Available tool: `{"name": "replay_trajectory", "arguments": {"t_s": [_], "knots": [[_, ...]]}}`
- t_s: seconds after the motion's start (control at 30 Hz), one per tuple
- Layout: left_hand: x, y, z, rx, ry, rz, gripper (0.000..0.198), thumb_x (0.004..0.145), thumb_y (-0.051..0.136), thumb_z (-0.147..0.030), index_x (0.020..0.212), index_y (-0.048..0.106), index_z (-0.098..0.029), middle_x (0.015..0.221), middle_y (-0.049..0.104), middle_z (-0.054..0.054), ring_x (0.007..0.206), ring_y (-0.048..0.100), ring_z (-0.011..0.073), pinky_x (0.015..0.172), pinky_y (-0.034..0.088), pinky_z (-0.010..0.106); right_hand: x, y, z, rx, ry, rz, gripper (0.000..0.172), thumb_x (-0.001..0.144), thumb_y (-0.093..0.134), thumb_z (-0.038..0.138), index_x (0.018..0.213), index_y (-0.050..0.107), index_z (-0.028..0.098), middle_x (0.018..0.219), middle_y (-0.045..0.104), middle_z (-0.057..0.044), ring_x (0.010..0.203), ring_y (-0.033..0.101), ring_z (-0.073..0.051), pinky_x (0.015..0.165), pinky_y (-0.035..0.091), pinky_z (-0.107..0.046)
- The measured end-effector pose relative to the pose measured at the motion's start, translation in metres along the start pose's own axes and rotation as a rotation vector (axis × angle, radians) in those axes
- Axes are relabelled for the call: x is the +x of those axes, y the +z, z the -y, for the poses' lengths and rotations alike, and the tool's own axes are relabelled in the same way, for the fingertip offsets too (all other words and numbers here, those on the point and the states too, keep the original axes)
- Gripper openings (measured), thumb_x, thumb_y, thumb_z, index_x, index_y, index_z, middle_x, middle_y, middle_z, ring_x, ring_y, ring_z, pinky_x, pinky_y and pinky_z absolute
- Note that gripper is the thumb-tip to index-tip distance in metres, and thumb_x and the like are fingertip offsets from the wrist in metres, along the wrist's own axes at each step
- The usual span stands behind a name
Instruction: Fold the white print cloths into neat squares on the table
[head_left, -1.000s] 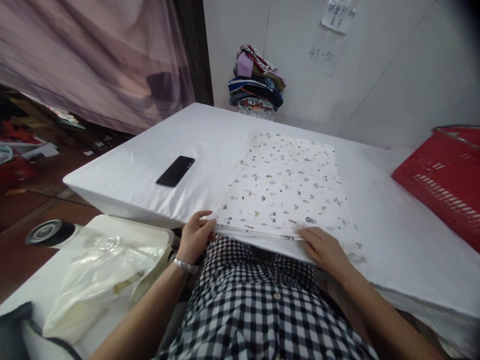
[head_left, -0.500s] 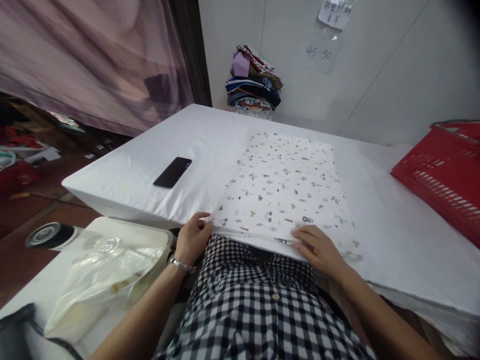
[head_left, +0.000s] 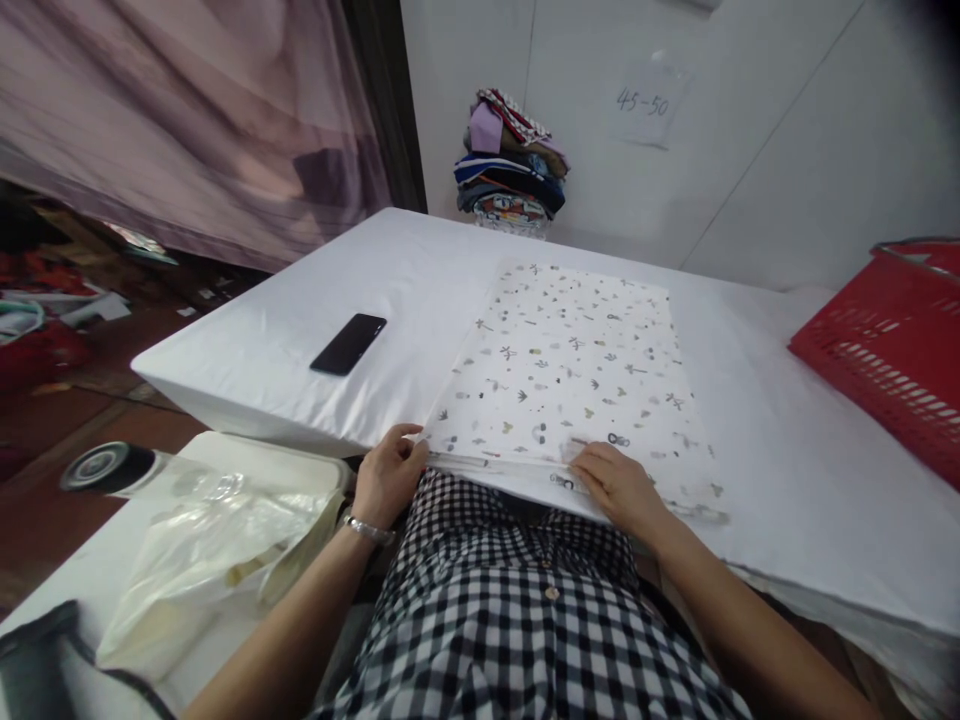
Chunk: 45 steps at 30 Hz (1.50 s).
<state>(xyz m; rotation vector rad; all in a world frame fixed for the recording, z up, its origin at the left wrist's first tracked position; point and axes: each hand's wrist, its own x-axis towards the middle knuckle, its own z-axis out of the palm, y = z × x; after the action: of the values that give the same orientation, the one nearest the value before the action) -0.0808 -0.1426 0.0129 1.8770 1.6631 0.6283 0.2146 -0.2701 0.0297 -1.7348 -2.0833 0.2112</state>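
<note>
Head view, hands (head_left: 387, 476) (head_left: 616, 488) closer together, on cloth (head_left: 570, 370)

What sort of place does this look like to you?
Likely a textile or garment workroom, though I can't be sure: printed cloth lies layered on a white-covered table, folded fabrics are stacked by the wall.

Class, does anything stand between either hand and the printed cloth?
Nothing visible does: the left hand touches the printed cloth at its near left corner, the right hand its near edge. The black phone lies apart to the left, the red basket to the right.
</note>
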Motion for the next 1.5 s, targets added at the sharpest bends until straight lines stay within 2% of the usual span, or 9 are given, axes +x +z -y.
{"name": "replay_trajectory", "arguments": {"t_s": [0.17,0.4,0.67,0.8,0.93,1.1,1.27,1.4,1.5], "knots": [[0.0,0.001,0.002,0.003,0.01,0.009,0.03,0.075,0.045,-0.039,0.097,0.057,-0.022,0.059,0.057,-0.004,0.057,0.055,0.0147,0.052,0.037,0.023,0.002,0.001,0.001,-0.125,-0.021,-0.211,0.02,0.088,0.039,0.02,0.091,0.059,0.017,0.09,0.058,-0.009,0.086,0.052,-0.019,0.075,0.044,-0.032],[0.001,0.002,0.007,-0.096,-0.019,0.039,0.032,0.076,0.045,-0.04,0.101,0.055,-0.021,0.06,0.058,-0.004,0.055,0.055,0.0141,0.053,0.04,0.023,-0.004,0.012,-0.007,-0.184,-0.156,0.008,0.021,0.089,0.041,0.021,0.09,0.061,0.017,0.09,0.059,-0.01,0.084,0.052,-0.019,0.073,0.044,-0.032],[-0.001,-0.003,-0.001,0.063,0.055,0.039,0.033,0.079,0.043,-0.039,0.105,0.056,-0.024,0.06,0.058,-0.003,0.054,0.054,0.0131,0.053,0.037,0.023,-0.017,0.008,-0.005,-0.171,-0.145,-0.007,0.024,0.087,0.044,0.029,0.103,0.059,0.018,0.101,0.058,-0.012,0.094,0.053,-0.022,0.078,0.044,-0.037],[-0.001,-0.012,-0.01,0.34,0.169,0.011,0.029,0.081,0.044,-0.04,0.101,0.059,-0.025,0.073,0.062,0.001,0.065,0.057,0.0166,0.056,0.036,0.025,-0.022,0.011,-0.006,-0.194,-0.139,-0.035,0.026,0.088,0.042,0.022,0.107,0.059,0.018,0.104,0.059,-0.011,0.097,0.053,-0.023,0.08,0.045,-0.037],[-0.002,-0.011,-0.024,0.386,0.487,-0.141,0.026,0.083,0.047,-0.035,0.098,0.062,-0.02,0.093,0.06,0.008,0.087,0.054,0.0216,0.076,0.04,0.033,-0.019,0.014,-0.007,-0.19,-0.121,-0.062,0.027,0.089,0.038,0.019,0.105,0.06,0.018,0.1,0.061,-0.01,0.092,0.054,-0.021,0.078,0.047,-0.038],[-0.005,0.013,-0.045,0.27,0.871,0.113,0.022,0.084,0.049,-0.03,0.099,0.061,-0.021,0.097,0.058,0.007,0.095,0.05,0.0215,0.084,0.038,0.039,-0.012,0.011,-0.007,-0.114,-0.053,-0.06,0.026,0.089,0.037,0.02,0.099,0.061,0.018,0.098,0.061,-0.01,0.091,0.055,-0.02,0.079,0.048,-0.037],[0.002,0.029,-0.052,0.253,0.923,0.225,0.022,0.087,0.044,-0.03,0.095,0.062,-0.02,0.091,0.059,0.006,0.09,0.05,0.0191,0.081,0.039,0.036,-0.012,0.008,-0.004,-0.049,0.01,-0.092,0.023,0.089,0.037,0.02,0.097,0.059,0.019,0.097,0.06,-0.009,0.093,0.054,-0.019,0.082,0.047,-0.035],[0.007,0.03,-0.049,0.282,0.92,0.193,0.027,0.089,0.038,-0.03,0.095,0.062,-0.02,0.089,0.06,0.006,0.087,0.051,0.0185,0.079,0.04,0.034,-0.014,0.015,-0.006,-0.12,-0.007,-0.188,0.022,0.088,0.039,0.017,0.098,0.058,0.017,0.099,0.059,-0.01,0.095,0.053,-0.021,0.085,0.045,-0.038],[0.004,0.031,-0.045,0.281,0.951,0.181,0.027,0.089,0.039,-0.03,0.103,0.059,-0.019,0.096,0.06,0.007,0.09,0.051,0.0192,0.081,0.039,0.035,-0.014,0.019,-0.008,-0.191,-0.072,-0.178,0.022,0.087,0.039,0.016,0.097,0.059,0.016,0.099,0.06,-0.011,0.094,0.053,-0.022,0.083,0.045,-0.039]]}}
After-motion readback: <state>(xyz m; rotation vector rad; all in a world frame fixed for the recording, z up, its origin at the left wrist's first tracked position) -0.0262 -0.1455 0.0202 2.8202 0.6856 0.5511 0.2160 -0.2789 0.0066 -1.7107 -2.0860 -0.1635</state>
